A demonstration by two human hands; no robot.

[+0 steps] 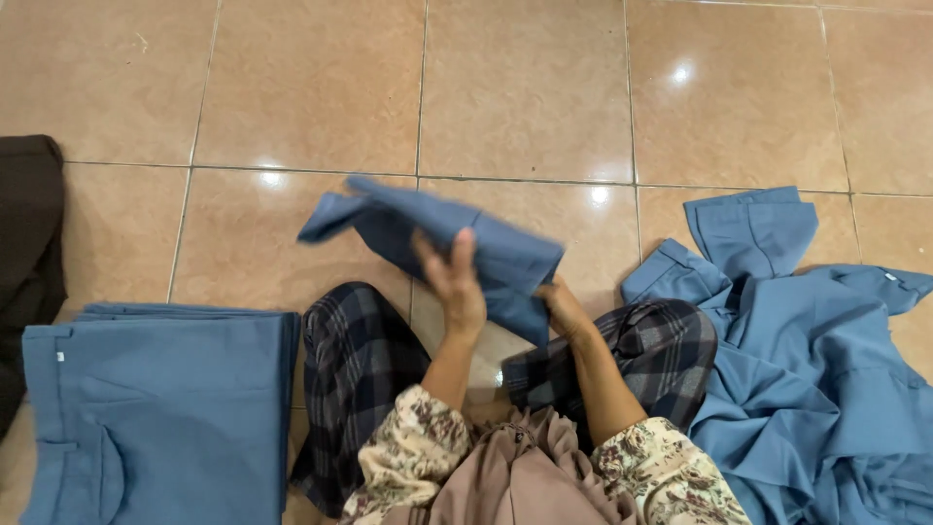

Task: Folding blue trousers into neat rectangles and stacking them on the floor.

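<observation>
Far left: dark cloth (29,243) on tiled floor (525,87). Next, stack (160,408) of folded blue garments, flat. Centre: folded blue garment (437,233) held above knees, off the floor. Left hand (455,277) closed on its near face, fingers up. Right hand (559,301) grips its lower right edge, mostly hidden under cloth. Right: loose blue pile (807,369), crumpled.

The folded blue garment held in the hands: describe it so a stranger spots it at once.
Above the tan tiled floor, between the flat blue stack and the crumpled blue heap, the folded blue cloth bundle sits. Alone among them it is lifted, gripped by the left hand and right hand.
</observation>
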